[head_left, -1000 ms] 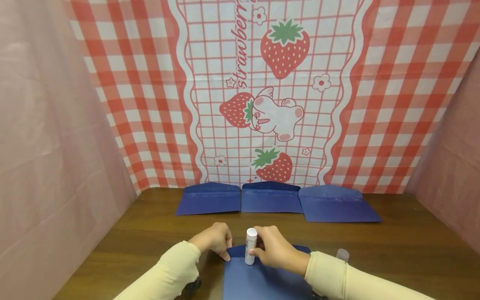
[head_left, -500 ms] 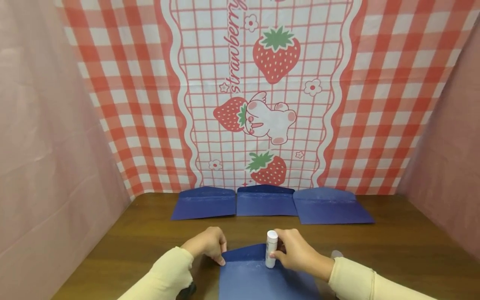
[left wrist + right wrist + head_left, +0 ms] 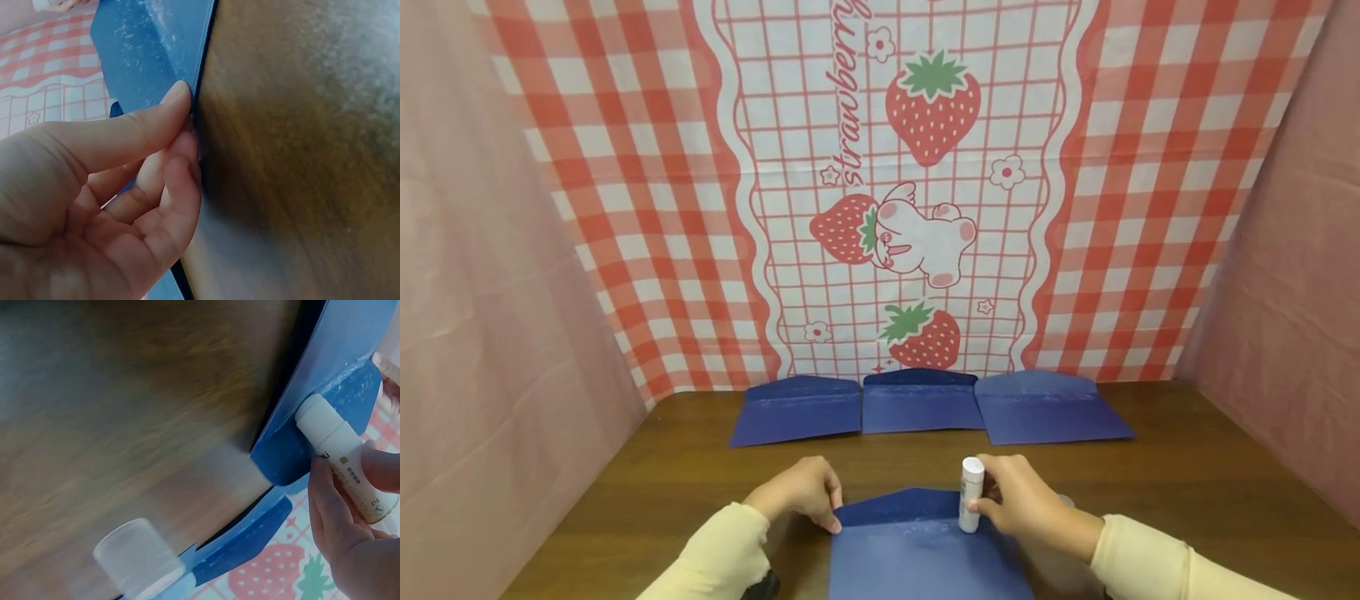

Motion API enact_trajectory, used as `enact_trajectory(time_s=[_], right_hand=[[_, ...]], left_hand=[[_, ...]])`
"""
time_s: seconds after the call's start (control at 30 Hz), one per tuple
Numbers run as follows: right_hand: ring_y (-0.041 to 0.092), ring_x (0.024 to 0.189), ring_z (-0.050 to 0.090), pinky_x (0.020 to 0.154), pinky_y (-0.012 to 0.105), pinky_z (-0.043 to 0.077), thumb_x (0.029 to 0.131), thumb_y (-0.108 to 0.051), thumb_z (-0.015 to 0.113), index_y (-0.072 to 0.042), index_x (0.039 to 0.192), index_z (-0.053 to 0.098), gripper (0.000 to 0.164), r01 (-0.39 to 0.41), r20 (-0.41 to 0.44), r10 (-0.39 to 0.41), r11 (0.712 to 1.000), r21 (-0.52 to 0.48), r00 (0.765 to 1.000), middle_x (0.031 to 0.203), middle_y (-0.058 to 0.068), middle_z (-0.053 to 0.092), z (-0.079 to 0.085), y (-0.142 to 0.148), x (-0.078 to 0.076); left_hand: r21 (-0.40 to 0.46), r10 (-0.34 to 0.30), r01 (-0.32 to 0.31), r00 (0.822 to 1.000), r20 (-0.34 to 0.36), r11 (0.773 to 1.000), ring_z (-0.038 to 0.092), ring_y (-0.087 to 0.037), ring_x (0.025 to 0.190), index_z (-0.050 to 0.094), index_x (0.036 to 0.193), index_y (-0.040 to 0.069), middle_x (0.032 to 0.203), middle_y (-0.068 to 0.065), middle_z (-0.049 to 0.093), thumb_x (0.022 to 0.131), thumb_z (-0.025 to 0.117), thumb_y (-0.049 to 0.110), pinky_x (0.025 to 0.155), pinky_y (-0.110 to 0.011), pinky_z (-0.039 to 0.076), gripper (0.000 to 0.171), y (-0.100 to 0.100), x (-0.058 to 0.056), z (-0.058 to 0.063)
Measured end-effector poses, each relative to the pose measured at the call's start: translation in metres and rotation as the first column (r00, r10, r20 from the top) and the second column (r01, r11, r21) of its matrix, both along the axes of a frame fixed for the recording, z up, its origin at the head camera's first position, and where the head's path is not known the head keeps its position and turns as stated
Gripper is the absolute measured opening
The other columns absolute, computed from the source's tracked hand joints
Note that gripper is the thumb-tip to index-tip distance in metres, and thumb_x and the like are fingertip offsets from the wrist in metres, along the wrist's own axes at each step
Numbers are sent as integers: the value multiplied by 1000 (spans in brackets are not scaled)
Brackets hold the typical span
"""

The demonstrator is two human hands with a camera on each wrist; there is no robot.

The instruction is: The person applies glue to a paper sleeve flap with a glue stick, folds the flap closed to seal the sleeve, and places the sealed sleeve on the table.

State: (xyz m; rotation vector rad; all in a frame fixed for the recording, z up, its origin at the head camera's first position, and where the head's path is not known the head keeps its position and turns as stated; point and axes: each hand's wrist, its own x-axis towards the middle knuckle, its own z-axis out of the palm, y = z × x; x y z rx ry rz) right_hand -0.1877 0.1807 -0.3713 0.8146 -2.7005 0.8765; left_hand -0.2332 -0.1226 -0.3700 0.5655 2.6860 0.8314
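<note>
A blue envelope [image 3: 917, 558] lies in front of me on the table, its darker flap [image 3: 898, 505] unfolded away from me. At the envelope's left corner my left hand [image 3: 805, 492] pinches the edge, thumb on top, as the left wrist view shows. My right hand [image 3: 1018, 500] grips a white glue stick [image 3: 971, 496], held nearly upright. Its tip touches the envelope near the right end of the flap fold. Whitish glue marks [image 3: 164, 37] run along the fold. A translucent cap [image 3: 139, 557] stands on the table beyond the right hand, mostly hidden in the head view.
Three more blue envelopes, left [image 3: 797, 412], middle [image 3: 922, 404] and right [image 3: 1052, 408], lie in a row at the back of the wooden table [image 3: 647, 500], flaps unfolded, with whitish marks at their folds. A strawberry-print cloth [image 3: 887, 208] hangs behind them.
My right hand has slid the glue stick rightward along the flap fold, from near the left end to near the right. The left hand still holds the corner. The head view has shifted slightly.
</note>
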Motion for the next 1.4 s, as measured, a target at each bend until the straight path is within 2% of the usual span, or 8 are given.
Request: enact_trajectory(time_s=[0.17,0.5,0.67,0.83,0.93,1.03,1.23,1.4], right_hand=[[5,72,65,60,18,53,74,-5,79,-5,87,63,21,34,-10,-34,999,10,999,81,4,70,2,9,1],[-1,66,56,55,17,47,73,-2,77,-7,82,62,19,18,-26,-16,997,72,1000,74,0,67,12,16,-3],[0,61,49,51,17,40,68,6,74,-8,77,60,22,-16,-68,27,987,159,997,67,-2,62,32,-3,-7],[6,67,62,56,16,48,72,1,77,-4,86,63,20,-121,16,120,987,102,993,77,5,69,46,-42,-9],[13,74,69,61,16,52,74,2,76,-3,87,63,20,-203,72,200,979,30,977,83,10,71,42,-65,-10],[17,78,71,64,14,52,76,3,75,-2,90,63,20,-237,111,238,971,-25,965,88,13,71,32,-84,-12],[12,77,70,63,12,51,77,-1,76,-2,94,64,21,-237,136,248,967,-89,959,90,12,72,13,-112,-19],[4,73,65,60,12,49,77,-3,76,-3,94,64,21,-246,133,258,964,-103,957,87,10,72,7,-124,-21]], left_hand=[[29,-24,23,999,37,999,52,-6,46,63,60,0,50,4,56,61,86,-1,48,-20,45,23,-3,-2,1],[1,-13,13,1000,-3,1000,51,-6,43,63,57,2,48,4,55,60,88,2,47,-20,45,24,-1,-4,0],[-18,8,-8,1000,-13,1000,52,-5,41,63,55,5,47,4,56,57,89,1,45,-21,47,27,2,-2,-1],[-55,37,-38,999,-32,998,51,-5,41,61,53,7,46,5,55,56,89,1,45,-21,47,29,6,0,0],[-65,47,-49,998,-34,997,49,-5,42,59,53,9,44,6,51,56,89,2,45,-20,44,32,8,0,0],[-68,39,-41,999,-29,997,47,-6,43,57,53,10,44,7,48,57,89,2,45,-18,40,33,10,-1,-1],[-81,34,-37,999,-29,996,44,-6,42,55,52,11,43,8,44,57,87,-2,43,-17,37,35,10,0,-2],[-73,55,-57,998,-27,996,44,-6,42,52,53,10,43,7,44,56,86,-6,42,-17,38,37,7,2,0]])
